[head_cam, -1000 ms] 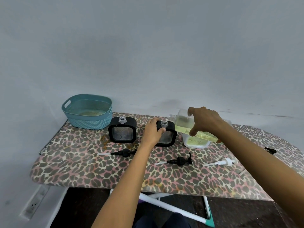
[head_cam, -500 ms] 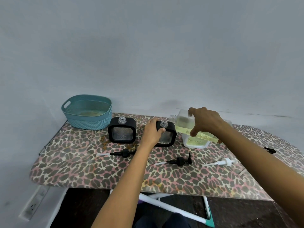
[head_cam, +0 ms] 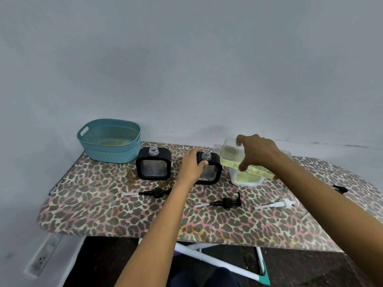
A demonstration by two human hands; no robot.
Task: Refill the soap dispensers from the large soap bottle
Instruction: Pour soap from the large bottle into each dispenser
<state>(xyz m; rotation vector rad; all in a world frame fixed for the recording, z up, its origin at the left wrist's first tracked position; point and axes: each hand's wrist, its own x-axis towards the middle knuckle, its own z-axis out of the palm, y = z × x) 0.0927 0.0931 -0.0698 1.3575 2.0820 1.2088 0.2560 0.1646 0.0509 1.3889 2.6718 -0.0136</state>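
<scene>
Head view of a refill under way on an ironing board [head_cam: 103, 204] covered in leopard print. The large soap bottle [head_cam: 229, 157], uncapped and tipped almost level, is held above the board at about one o'clock from its centre. It is gripped across the body by the right hand [head_cam: 257, 152], with the fingers over the top and the thumb down the front face. Its neck is pointed toward nine o'clock, just beside the open neck of the middle dispenser [head_cam: 210, 172]. Whether soap is running cannot be made out. That dispenser is steadied by the left hand [head_cam: 192, 164], which is clamped over its upper corner on the nine o'clock side. The two hands are thus kept apart, each on its own vessel. The other dispenser [head_cam: 153, 166] stands uncapped at eleven o'clock, with a teal basket [head_cam: 109, 141] beyond it at ten o'clock. A white tub [head_cam: 246, 180] is seen beneath the bottle. Two black pumps [head_cam: 154, 192] [head_cam: 227, 203] and a white pump [head_cam: 279, 204] lie loose at the six o'clock side. The bottle is judged rigid, smooth and probably slippery where wetted. Its yellow soap is pooled along the lower side, so the weight is expected to shift as it is tilted, and a broad grasp at mid-body is advised. The dispenser appears stiff and nearly empty, hence light and easily tipped, and is best held at the shoulder.
</scene>
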